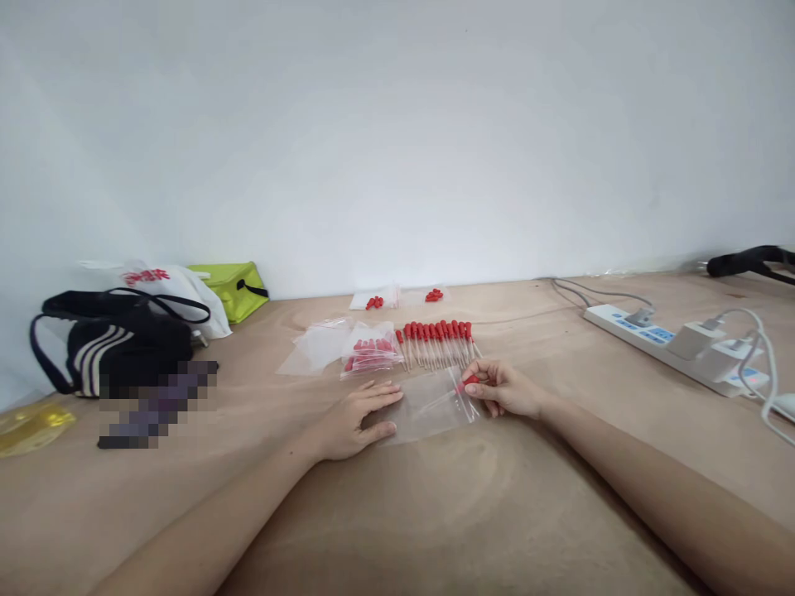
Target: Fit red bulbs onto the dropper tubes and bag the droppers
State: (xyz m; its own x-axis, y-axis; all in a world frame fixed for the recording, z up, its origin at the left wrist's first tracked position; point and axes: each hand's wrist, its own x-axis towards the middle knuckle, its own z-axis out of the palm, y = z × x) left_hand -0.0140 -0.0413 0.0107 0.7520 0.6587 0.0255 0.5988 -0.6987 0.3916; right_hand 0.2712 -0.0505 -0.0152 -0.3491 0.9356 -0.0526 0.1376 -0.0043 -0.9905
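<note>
A clear plastic zip bag (422, 418) lies flat in front of me. My left hand (357, 420) rests on its left end, fingers stretched out and apart. At the opposite end, my right hand (500, 389) pinches the red rubber bulb of a dropper (470, 382); its clear tube points left over or into the bag's mouth, I cannot tell which. Just behind the bag is a row of several droppers (438, 333), red bulbs pointing away from me. Left of that row, a filled zip bag (373, 354) holds several red-bulbed droppers, beside a spread of flat clear bags (320, 343).
Two small bags with red pieces (374, 303) (434, 295) lie near the wall. A white power strip (664, 339) with plugs and cables sits at right. To the left are a black bag (130, 343), a white plastic bag (208, 302), a green bag (233, 290) and a yellow packet (37, 424).
</note>
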